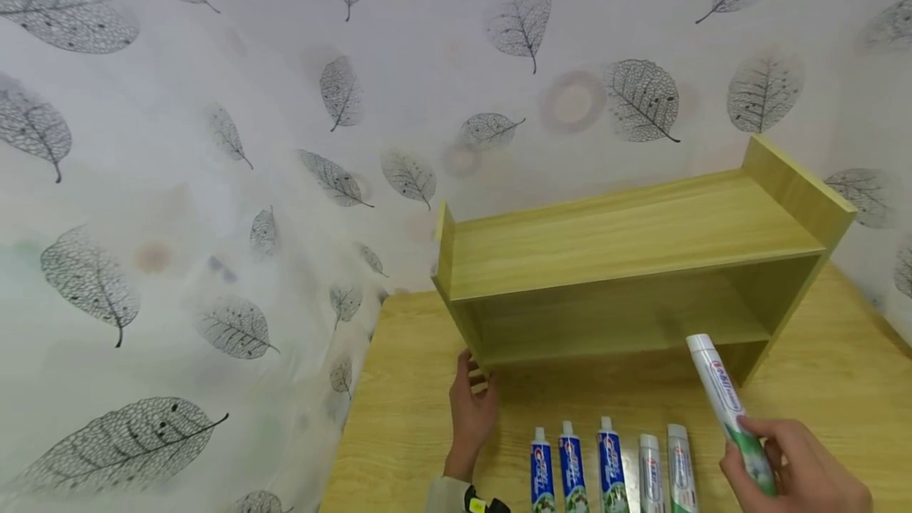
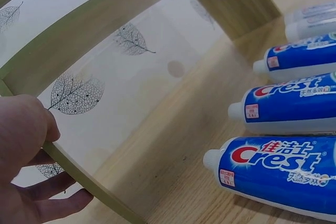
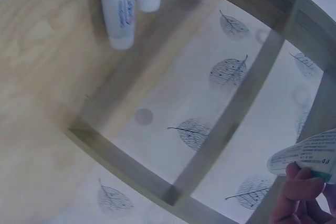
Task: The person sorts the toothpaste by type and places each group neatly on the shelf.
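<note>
A two-tier wooden shelf [image 1: 634, 240] stands on the wooden table. My left hand [image 1: 473, 414] grips the lower edge of its left side panel; in the left wrist view, the thumb and fingers [image 2: 58, 203] lie on either side of the panel. My right hand [image 1: 801, 461] holds a white-and-green toothpaste tube [image 1: 721, 390] by its green end, cap tilted up toward the shelf's right part. The tube is raised in front of the shelf, apart from it. Between the hands lie three blue Crest toothpaste tubes [image 1: 572, 469] and two white toothpaste tubes [image 1: 651, 469], caps toward the shelf.
The wooden tabletop [image 1: 399, 386] extends on both sides of the shelf. Behind it rises a pale wall [image 1: 427, 62] with a grey leaf pattern. A dark band with a yellow-green patch [image 1: 477, 505] sits at the left wrist.
</note>
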{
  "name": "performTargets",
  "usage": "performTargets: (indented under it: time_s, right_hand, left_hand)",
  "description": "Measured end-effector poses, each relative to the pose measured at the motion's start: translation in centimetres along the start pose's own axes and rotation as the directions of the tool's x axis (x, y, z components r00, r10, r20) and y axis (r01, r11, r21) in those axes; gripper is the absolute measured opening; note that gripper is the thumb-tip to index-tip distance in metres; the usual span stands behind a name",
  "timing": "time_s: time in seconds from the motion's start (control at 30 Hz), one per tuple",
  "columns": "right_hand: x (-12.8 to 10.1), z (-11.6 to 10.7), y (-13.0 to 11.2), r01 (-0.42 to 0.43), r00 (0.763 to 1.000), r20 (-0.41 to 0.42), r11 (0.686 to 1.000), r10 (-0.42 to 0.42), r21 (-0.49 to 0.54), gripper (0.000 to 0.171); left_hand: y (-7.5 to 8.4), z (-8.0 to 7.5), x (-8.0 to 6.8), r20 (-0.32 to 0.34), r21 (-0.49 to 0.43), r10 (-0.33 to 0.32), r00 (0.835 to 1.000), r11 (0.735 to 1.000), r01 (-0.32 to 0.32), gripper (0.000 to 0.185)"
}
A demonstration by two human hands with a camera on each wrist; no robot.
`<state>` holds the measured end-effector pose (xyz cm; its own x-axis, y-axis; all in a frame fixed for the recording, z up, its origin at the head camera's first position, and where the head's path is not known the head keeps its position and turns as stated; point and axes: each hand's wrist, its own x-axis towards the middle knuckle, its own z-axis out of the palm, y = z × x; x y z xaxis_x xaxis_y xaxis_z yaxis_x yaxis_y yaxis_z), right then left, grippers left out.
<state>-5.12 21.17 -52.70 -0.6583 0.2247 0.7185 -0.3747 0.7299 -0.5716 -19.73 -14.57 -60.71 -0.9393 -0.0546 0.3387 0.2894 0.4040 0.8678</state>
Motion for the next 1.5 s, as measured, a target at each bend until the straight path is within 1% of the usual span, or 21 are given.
performTargets:
  time_s: [0.07,0.1,0.2,0.27,0.33,0.43,0.47,0.53,0.6,0.63,0.67,0.7,0.77,0.83,0.9,1.0,1.13,1.2,1.37,1.43,1.5]
  right_hand:
    - [0.7,0.1,-0.1,0.044,0.999,-0.018,0.998,-0.043,0.034,0.066]
    - [1.2,0.1,-0.3,0.068,0.997,-0.03,0.997,-0.066,0.046,0.07]
    - [2.5,-0.1,-1.2,0.113,0.992,-0.059,0.991,-0.109,0.074,0.073]
    - [3.5,-0.4,-1.9,0.142,0.988,-0.069,0.989,-0.138,0.052,0.075]
    - [4.4,-0.9,-2.6,0.148,0.986,-0.073,0.989,-0.147,0.017,0.075]
    - [5.7,-1.3,-3.2,0.19,0.977,-0.102,0.982,-0.188,0.015,0.074]
    - [6.2,-1.3,-3.3,0.214,0.971,-0.111,0.976,-0.21,0.031,0.074]
    - [7.1,-1.5,-3.5,0.277,0.957,-0.124,0.956,-0.264,0.1,0.075]
    - [8.0,-1.4,-3.3,0.349,0.934,-0.144,0.918,-0.326,0.187,0.074]
    - [8.4,-1.4,-3.2,0.374,0.925,-0.151,0.907,-0.349,0.195,0.074]
    - [8.6,-1.4,-3.1,0.38,0.922,-0.152,0.906,-0.356,0.187,0.074]
    - [8.8,-1.4,-3.1,0.385,0.919,-0.165,0.904,-0.357,0.185,0.075]
    - [9.2,-1.5,-2.9,0.366,0.923,-0.186,0.919,-0.338,0.147,0.076]
    - [9.5,-1.6,-2.7,0.34,0.929,-0.189,0.936,-0.319,0.092,0.078]
    - [9.9,-1.7,-2.4,0.334,0.93,-0.195,0.937,-0.311,0.102,0.079]
    - [10.6,-2.1,-2.0,0.314,0.941,-0.163,0.946,-0.298,0.083,0.082]
    - [12.1,-2.4,-1.6,0.294,0.947,-0.144,0.956,-0.288,0.02,0.085]
    - [12.9,-2.4,-1.4,0.295,0.945,-0.153,0.955,-0.288,0.02,0.085]
    - [15.3,-2.5,-0.7,0.274,0.956,-0.103,0.961,-0.275,-0.017,0.087]
    - [16.4,-2.6,-0.6,0.258,0.962,-0.079,0.965,-0.26,-0.041,0.085]
    - [17.4,-2.6,-0.5,0.231,0.971,-0.056,0.972,-0.234,-0.047,0.078]
  left_hand:
    - [0.0,-0.1,-0.1,-0.003,-0.005,-0.021,1.0,1.0,0.021,0.05]
    - [0.0,-0.1,-0.1,-0.005,-0.007,-0.035,0.999,0.999,0.035,0.05]
    - [-0.1,0.0,-0.1,-0.006,-0.014,-0.046,0.999,0.999,0.046,0.051]
    - [-0.1,0.1,0.0,-0.001,-0.009,-0.044,0.999,0.999,0.044,0.051]
    - [-0.2,0.1,0.2,0.007,0.002,-0.04,0.999,0.999,0.04,0.051]
    - [0.0,0.0,0.5,0.017,0.014,-0.05,0.999,0.999,0.049,0.051]
    - [0.0,0.0,0.5,0.017,0.015,-0.051,0.999,0.999,0.051,0.051]
    - [0.1,0.0,0.5,0.019,0.013,-0.053,0.998,0.999,0.052,0.053]
    - [0.1,-0.1,0.5,0.023,0.013,-0.054,0.998,0.998,0.054,0.054]
    - [0.1,-0.1,0.5,0.023,0.012,-0.052,0.998,0.999,0.052,0.054]
    - [0.1,-0.1,0.5,0.023,0.008,-0.05,0.998,0.999,0.05,0.054]
    - [0.1,-0.1,0.5,0.024,0.006,-0.05,0.998,0.999,0.05,0.055]
    - [0.1,0.0,0.6,0.026,-0.004,-0.052,0.998,0.999,0.052,0.054]
    - [0.0,0.1,0.7,0.028,-0.014,-0.052,0.998,0.999,0.053,0.054]
    - [0.0,0.2,0.7,0.033,-0.019,-0.052,0.998,0.998,0.053,0.054]
    - [-0.1,0.2,0.5,0.041,-0.015,-0.048,0.998,0.999,0.049,0.054]
    - [-0.2,0.2,0.3,0.046,0.0,-0.046,0.998,0.999,0.046,0.055]
    - [-0.2,0.2,0.2,0.045,0.006,-0.052,0.998,0.999,0.052,0.055]
    - [-0.2,0.1,0.2,0.042,0.017,-0.044,0.998,0.999,0.044,0.055]
    - [-0.2,0.1,0.2,0.036,0.018,-0.037,0.999,0.999,0.036,0.055]
    - [-0.2,0.0,0.2,0.026,0.015,-0.035,0.999,0.999,0.035,0.056]
